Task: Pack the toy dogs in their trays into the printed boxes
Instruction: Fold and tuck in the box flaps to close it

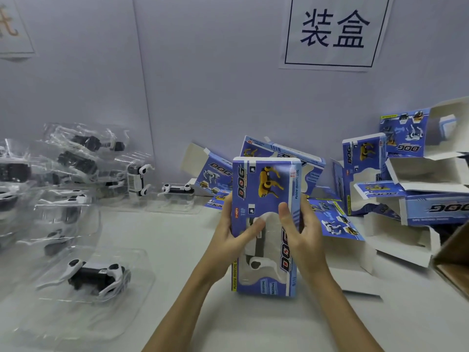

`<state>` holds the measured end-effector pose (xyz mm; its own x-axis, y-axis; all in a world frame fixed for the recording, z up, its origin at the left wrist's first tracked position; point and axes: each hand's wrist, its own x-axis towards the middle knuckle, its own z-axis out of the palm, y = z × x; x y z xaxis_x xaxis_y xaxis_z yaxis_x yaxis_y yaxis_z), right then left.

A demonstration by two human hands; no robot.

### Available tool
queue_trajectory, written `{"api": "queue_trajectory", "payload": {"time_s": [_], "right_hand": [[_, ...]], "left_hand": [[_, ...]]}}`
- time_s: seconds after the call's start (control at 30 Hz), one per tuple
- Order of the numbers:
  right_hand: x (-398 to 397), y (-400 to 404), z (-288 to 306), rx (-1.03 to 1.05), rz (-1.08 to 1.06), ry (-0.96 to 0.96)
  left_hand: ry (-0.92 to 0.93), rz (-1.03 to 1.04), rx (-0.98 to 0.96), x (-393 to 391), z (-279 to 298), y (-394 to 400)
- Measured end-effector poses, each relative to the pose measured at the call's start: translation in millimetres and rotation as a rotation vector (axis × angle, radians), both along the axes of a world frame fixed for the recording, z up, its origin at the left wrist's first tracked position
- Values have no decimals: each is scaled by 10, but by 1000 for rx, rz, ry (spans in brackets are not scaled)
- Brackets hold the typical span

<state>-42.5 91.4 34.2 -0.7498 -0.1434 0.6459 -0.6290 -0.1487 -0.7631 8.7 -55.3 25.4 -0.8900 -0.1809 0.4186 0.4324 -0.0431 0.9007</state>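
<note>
Above white table [177, 250], left hand [225, 240] and right hand [302, 232] grip upright printed box [266, 189], thumbs on front.

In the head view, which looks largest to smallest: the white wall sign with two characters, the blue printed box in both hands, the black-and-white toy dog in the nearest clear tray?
1. White wall sign
2. Blue printed box, held close to the camera, so the ranking against the sign is unsure
3. Black-and-white toy dog
</note>
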Motion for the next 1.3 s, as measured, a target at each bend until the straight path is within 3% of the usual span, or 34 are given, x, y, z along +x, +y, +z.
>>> {"api": "queue_trajectory", "payload": {"time_s": [0.2, 0.57, 0.83, 0.93, 1.03, 1.1, 1.2, 1.3], "right_hand": [[-38, 37, 28, 2, -102, 46], [16, 22, 21, -80, -128, 53], [15, 7, -8, -161, -49, 27], [-8, 26, 14, -76, -62, 65], [-18, 26, 20, 0, -49, 134], [-2, 18, 18, 2, -108, 153], [4, 17, -17, 26, -372, 284], [-27, 17, -42, 114, -619, 487]], "left_hand": [[6, 72, -91, -3, 12, -42], [58, 114, 99, -20, 81, 92], [186, 219, -3, -53, 43, 105], [202, 327, -128, -71, 21, 110], [194, 327, -118, -73, 8, 125], [205, 291, -105, -96, -30, 99], [184, 229, -64, -91, -50, 73], [240, 371, -153, -69, -25, 129]]}}
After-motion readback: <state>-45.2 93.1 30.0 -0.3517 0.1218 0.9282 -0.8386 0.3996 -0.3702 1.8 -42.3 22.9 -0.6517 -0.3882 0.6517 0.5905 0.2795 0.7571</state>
